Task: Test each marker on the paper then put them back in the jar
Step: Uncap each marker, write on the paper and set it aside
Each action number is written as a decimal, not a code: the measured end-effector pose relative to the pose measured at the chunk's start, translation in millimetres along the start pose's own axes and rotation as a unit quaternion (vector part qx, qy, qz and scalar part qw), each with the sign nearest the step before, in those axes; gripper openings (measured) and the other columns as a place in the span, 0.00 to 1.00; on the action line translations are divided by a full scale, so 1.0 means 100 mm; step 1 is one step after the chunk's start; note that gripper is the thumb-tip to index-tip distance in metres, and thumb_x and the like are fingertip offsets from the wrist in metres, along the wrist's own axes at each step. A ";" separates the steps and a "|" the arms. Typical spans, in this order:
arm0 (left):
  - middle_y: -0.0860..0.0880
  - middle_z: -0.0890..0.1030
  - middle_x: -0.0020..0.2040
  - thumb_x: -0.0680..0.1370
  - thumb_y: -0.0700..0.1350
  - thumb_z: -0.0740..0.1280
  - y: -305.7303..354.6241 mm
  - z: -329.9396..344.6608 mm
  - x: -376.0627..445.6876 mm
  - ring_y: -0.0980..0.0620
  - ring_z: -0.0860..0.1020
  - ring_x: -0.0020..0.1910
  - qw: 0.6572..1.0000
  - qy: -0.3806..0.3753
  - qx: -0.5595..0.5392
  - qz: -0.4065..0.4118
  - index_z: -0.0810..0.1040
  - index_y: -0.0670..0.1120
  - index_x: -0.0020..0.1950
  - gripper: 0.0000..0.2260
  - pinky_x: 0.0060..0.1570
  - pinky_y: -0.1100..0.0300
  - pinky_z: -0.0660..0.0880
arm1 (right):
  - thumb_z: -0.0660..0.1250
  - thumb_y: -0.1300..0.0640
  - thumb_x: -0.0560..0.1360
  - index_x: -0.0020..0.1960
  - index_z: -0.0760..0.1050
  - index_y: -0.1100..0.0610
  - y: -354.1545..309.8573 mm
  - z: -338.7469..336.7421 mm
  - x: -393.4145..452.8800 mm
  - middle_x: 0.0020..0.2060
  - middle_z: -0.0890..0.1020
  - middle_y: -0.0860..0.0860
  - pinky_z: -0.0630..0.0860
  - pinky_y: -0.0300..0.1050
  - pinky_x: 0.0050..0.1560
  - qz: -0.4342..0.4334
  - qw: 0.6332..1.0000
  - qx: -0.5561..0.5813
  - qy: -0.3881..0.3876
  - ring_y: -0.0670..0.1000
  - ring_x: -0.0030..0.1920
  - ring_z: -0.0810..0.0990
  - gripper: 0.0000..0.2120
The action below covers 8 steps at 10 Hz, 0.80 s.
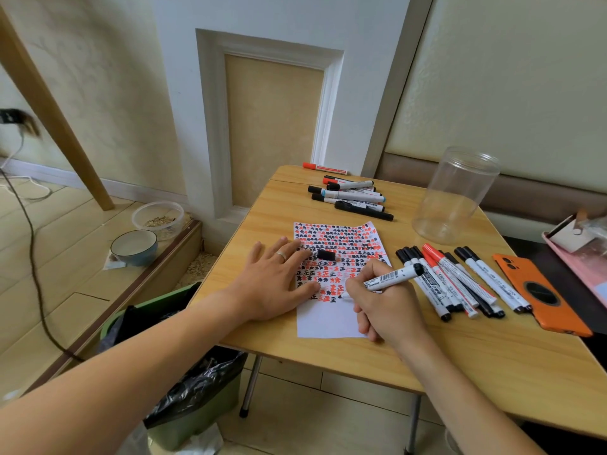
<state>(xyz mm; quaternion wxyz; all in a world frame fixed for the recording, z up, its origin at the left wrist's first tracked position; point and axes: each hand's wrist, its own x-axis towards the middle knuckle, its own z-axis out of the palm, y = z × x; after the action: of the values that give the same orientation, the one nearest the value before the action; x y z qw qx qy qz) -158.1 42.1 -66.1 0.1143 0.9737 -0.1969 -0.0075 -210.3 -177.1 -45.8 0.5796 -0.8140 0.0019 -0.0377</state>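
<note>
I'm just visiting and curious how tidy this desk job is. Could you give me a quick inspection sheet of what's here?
Surface: wooden table, mostly bare at the near edge.
Job's things: paper covered with red and black marks; empty jar; markers at the back; markers at the right; loose cap on the paper.
Clutter: orange phone; pink tray.
Hands: left hand flat on the paper; right hand grips a marker, tip on the paper.
Cables: cord across the floor.
Surroundings: green bin; two bowls on the floor.
</note>
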 end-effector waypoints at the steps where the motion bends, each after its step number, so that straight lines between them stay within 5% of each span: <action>1: 0.53 0.50 0.84 0.79 0.72 0.48 0.00 0.00 0.00 0.53 0.42 0.82 1.000 0.000 0.000 0.000 0.52 0.57 0.83 0.35 0.79 0.41 0.39 | 0.71 0.58 0.79 0.42 0.74 0.59 0.00 0.01 0.00 0.26 0.78 0.63 0.66 0.41 0.20 -0.005 1.000 -0.004 -0.001 0.55 0.20 0.72 0.10; 8: 0.54 0.52 0.84 0.80 0.72 0.49 -0.01 0.03 -0.01 0.53 0.44 0.82 1.000 0.019 -0.006 0.001 0.54 0.57 0.82 0.34 0.79 0.42 0.40 | 0.71 0.59 0.79 0.43 0.74 0.59 0.00 0.02 0.01 0.24 0.78 0.59 0.66 0.40 0.20 0.008 1.000 -0.011 0.010 0.54 0.19 0.72 0.08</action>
<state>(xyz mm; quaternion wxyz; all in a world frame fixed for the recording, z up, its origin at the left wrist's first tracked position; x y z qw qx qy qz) -158.4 43.0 -69.7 0.1240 0.9728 -0.1953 0.0100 -209.4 -175.6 -46.6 0.5706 -0.8201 0.0144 -0.0412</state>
